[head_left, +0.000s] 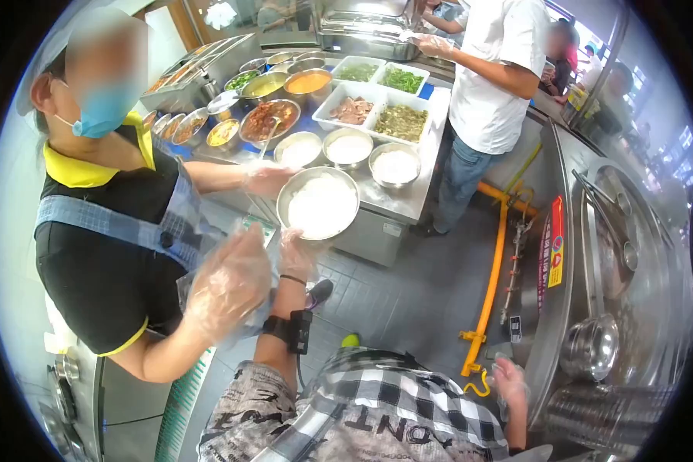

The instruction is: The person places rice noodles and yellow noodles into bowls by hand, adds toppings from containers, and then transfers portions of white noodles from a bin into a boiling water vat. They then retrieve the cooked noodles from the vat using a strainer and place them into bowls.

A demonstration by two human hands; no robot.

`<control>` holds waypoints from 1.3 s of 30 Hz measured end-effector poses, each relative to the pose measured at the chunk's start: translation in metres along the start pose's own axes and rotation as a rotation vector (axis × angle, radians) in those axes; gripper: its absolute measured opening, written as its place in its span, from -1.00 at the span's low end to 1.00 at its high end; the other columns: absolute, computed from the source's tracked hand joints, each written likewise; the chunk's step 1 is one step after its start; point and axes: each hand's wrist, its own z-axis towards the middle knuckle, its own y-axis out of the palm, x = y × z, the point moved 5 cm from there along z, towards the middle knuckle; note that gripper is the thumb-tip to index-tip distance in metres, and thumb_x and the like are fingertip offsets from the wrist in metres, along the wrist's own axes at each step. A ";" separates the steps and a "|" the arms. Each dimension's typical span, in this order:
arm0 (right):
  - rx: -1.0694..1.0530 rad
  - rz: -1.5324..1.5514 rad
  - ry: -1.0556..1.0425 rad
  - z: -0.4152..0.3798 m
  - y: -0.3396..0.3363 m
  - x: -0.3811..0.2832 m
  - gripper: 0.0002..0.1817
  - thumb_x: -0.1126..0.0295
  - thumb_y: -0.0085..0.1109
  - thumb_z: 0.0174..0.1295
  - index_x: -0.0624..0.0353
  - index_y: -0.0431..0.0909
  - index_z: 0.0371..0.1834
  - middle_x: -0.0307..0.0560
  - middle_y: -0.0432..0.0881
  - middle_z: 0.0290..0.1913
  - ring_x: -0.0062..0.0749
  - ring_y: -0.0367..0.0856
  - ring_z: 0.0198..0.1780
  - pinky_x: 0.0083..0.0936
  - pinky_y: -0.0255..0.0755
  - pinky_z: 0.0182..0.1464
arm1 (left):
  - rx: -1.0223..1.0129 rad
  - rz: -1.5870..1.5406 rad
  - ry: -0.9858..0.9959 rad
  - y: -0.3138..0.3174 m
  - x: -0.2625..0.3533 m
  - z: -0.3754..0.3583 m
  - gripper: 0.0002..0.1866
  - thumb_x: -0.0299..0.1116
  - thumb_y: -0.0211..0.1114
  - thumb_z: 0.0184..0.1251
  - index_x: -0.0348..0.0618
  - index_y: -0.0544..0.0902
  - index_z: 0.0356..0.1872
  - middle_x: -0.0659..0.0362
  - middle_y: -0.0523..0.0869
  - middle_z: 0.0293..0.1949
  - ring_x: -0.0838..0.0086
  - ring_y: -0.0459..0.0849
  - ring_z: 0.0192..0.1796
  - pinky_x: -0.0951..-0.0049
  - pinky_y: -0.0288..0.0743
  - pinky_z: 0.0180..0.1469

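A large steel bowl (318,204) full of white rice is held up over the floor. My left hand (295,256), in a thin plastic glove with a black watch on the wrist, grips the bowl's near rim from below. A co-worker in a black shirt, apron and mask stands at the left. One of their gloved hands (266,179) touches the bowl's left rim, and the other (227,283) hangs just left of my arm. My right hand (508,381), also gloved, is low by the edge of the steel counter (556,323), fingers spread and empty.
A serving table (396,202) behind the bowl carries several steel bowls and white trays of food. A person in a white shirt (491,69) stands at its right end. A yellow rail (494,269) runs along the steel counter on the right. Grey tiled floor lies between them.
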 end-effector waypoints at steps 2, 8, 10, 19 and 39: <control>0.085 0.146 -0.136 0.008 -0.006 0.005 -0.57 0.55 0.01 0.18 0.25 0.29 0.15 -0.06 0.44 0.06 -0.42 0.46 0.00 -0.55 0.47 -0.11 | -0.063 -0.073 -0.056 0.004 0.007 0.004 -0.59 -0.50 0.05 -0.11 -0.30 0.43 -0.10 0.04 0.57 -0.13 0.20 0.58 -0.08 0.17 0.55 -0.08; 0.050 0.127 -0.064 -0.010 0.006 -0.032 -0.60 0.49 0.00 0.19 0.29 0.31 0.12 -0.07 0.51 -0.09 -0.48 0.51 -0.16 -0.57 0.45 -0.15 | -0.025 -0.076 0.050 0.006 0.042 0.005 -0.63 -0.54 0.08 -0.06 -0.30 0.43 -0.10 0.08 0.58 -0.18 0.32 0.62 -0.18 0.28 0.59 -0.17; 0.012 0.108 -0.040 -0.005 0.014 -0.042 -0.60 0.48 0.00 0.19 0.29 0.31 0.12 -0.06 0.51 -0.09 -0.47 0.52 -0.16 -0.56 0.46 -0.15 | -0.029 -0.058 0.090 -0.005 0.051 0.026 -0.51 -0.45 0.11 -0.06 -0.15 0.32 0.02 0.05 0.47 -0.06 0.19 0.54 -0.09 0.13 0.56 -0.21; -0.116 -0.398 -0.317 0.014 0.039 -0.133 -0.63 0.47 -0.01 0.19 0.28 0.37 0.09 -0.02 0.51 -0.02 -0.43 0.52 -0.09 -0.55 0.45 -0.09 | -0.126 -0.008 0.201 -0.015 0.125 -0.012 -0.51 -0.17 0.19 0.20 0.10 0.23 0.13 0.05 0.30 0.10 0.15 0.39 0.06 -0.05 0.50 -0.16; 1.683 -0.681 -0.634 -0.339 -0.105 -0.209 -0.64 0.47 0.11 0.03 0.19 0.48 -0.03 0.08 0.54 -0.10 -0.09 0.51 -0.08 -0.37 0.36 0.00 | -0.247 0.884 -0.983 -0.192 -0.040 -0.254 -0.48 -0.26 0.17 0.23 -0.14 0.24 0.17 0.17 0.52 -0.19 0.34 0.57 -0.18 0.39 0.50 -0.33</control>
